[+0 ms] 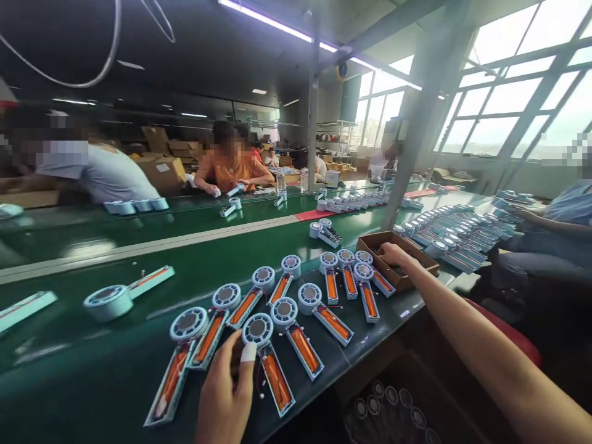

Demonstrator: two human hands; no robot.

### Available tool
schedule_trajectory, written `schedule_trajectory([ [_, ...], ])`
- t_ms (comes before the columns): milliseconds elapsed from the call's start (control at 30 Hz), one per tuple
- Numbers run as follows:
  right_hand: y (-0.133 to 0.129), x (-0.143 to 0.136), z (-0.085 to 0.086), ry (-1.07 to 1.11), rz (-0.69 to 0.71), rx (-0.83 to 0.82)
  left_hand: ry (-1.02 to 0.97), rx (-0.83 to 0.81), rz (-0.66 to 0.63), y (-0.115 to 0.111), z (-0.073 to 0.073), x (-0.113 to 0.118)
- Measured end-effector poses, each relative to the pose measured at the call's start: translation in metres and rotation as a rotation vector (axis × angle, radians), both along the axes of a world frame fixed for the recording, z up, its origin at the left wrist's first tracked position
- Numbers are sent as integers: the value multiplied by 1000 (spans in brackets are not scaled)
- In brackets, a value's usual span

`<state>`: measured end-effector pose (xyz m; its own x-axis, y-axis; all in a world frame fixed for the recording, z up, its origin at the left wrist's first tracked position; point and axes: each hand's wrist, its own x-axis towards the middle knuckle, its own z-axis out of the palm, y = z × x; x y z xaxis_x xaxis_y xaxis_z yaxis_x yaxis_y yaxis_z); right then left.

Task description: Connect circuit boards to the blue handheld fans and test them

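Observation:
My left hand (226, 388) is at the front of the bench, its thumb wearing a white covering. Thumb and forefinger are apart, at the left rim of a pale blue handheld fan (258, 330). An orange battery (277, 379) lies in that fan's open handle, with thin wires beside it. Several similar open fans, such as this one (303, 351), lie around it. My right hand (395, 254) reaches into a shallow cardboard box (419, 277), fingers curled downward. Its fingertips and anything between them are hidden.
A green conveyor belt (198, 265) runs across, carrying a fan (108, 302). Dense rows of fans (462, 234) lie right, beyond a metal post (407, 142). A co-worker in orange (231, 169) sits opposite; others are left and right. Round parts (391, 394) are below the bench edge.

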<state>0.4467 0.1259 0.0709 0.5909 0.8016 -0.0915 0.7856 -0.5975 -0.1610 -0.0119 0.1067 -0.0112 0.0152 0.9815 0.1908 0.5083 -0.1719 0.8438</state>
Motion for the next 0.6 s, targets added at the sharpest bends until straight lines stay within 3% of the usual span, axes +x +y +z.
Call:
schedule_trajectory([
  [100, -7, 4, 2, -13, -2, 71, -55, -10, -37, -4, 10, 5],
  [200, -16, 4, 14, -79, -23, 245, -158, -68, -25, -14, 12, -1],
  [267, -24, -10, 22, -143, -16, 404, -255, -69, 51, -23, 13, -9],
  [333, -38, -44, 25, -193, 59, 570, -335, -63, 109, -35, 14, -17],
  [400, -58, -100, 22, -201, 274, 729, -402, -113, 46, -47, 18, -21],
  [467, -82, -169, 14, -145, 806, 955, -513, -223, -103, -58, 22, -21],
  [500, -92, -205, 9, -141, 985, 992, -586, -295, -175, -63, 24, -21],
  [600, -107, -290, -7, -100, 1340, 956, -735, -508, -266, -74, 27, -26],
])
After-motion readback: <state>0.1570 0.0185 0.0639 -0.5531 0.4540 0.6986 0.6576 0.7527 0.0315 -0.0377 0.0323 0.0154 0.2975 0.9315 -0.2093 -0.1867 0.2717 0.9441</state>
